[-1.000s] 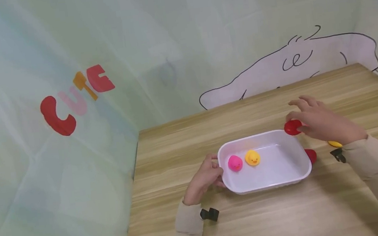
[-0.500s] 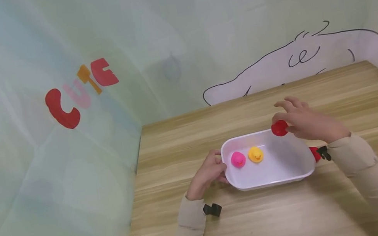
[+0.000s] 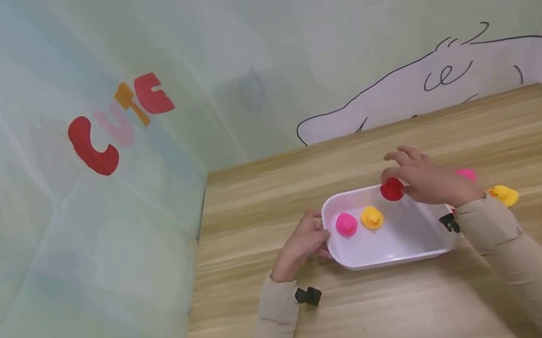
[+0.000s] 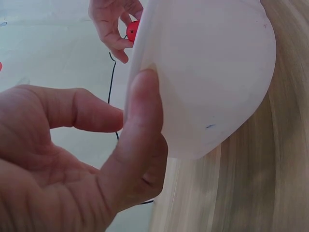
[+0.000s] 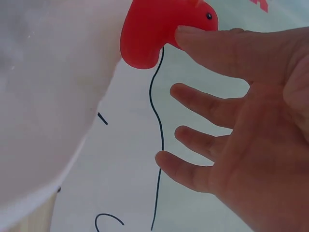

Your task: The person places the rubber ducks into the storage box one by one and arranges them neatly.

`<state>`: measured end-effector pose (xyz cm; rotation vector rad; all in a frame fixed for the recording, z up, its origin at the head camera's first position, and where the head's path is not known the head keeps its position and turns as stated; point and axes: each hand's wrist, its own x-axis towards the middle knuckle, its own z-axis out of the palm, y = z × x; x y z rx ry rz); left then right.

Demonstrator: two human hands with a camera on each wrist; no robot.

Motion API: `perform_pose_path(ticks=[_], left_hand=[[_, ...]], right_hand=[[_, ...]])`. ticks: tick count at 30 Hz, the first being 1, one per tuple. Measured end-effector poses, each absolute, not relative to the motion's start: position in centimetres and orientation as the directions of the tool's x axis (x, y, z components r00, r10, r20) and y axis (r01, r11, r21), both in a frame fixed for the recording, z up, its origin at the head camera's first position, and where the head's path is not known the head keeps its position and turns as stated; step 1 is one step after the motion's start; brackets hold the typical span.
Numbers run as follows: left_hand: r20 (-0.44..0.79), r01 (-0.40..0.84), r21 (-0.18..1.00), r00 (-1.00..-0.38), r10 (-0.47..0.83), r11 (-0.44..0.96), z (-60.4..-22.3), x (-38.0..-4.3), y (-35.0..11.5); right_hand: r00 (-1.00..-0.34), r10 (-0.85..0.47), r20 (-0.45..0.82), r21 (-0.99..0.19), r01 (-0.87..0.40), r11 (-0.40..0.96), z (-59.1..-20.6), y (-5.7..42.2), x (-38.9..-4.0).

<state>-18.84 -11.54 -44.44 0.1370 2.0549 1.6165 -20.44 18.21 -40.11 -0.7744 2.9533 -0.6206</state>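
My left hand (image 3: 304,242) grips the left end of a white plastic tray (image 3: 414,239), its fingers and thumb on the rim (image 4: 140,58). In my right hand (image 3: 430,180) a red rubber duck (image 3: 391,189) is pinched between thumb and finger, held over the tray's back right part. The other right-hand fingers stand spread in the right wrist view, where the red duck (image 5: 149,34) shows close up. Inside the tray, toward its left, a pink rubber duck (image 3: 346,224) and a yellow rubber duck (image 3: 372,217) sit side by side.
On the wooden table (image 3: 368,314), to the right of the tray, lie another yellow duck (image 3: 504,195) and a pink object (image 3: 466,174) partly behind my right hand. A red bit at the tray's right end is mostly hidden by my wrist. A printed cloth (image 3: 241,83) hangs behind.
My right hand has carried the red duck leftward from the tray's right corner to over its inside. The yellow duck and pink object on the right have come into sight. My left hand keeps its grip.
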Motion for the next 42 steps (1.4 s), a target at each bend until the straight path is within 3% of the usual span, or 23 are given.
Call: perform_pose_path(ticks=[13,29,42], left_hand=[[-0.336,-0.237,0.930,-0.860,0.384,0.282,-44.6,-19.2,-11.4],[-0.329,-0.234,0.933,-0.862,0.385,0.273,-44.4,-18.9,-11.4],[-0.321,-0.225,0.935,-0.863,0.389,0.273,-44.3,-18.9,-11.4]], right_hand=[[-0.863,-0.504,0.026,-0.389,-0.473,0.790,-41.1,18.0,-19.7],[-0.871,-0.467,-0.153,-0.361,-0.391,0.847,-41.5,17.9,-20.3],[-0.837,-0.500,-0.222,-0.284,-0.435,0.855,-41.6,17.7,-21.4]])
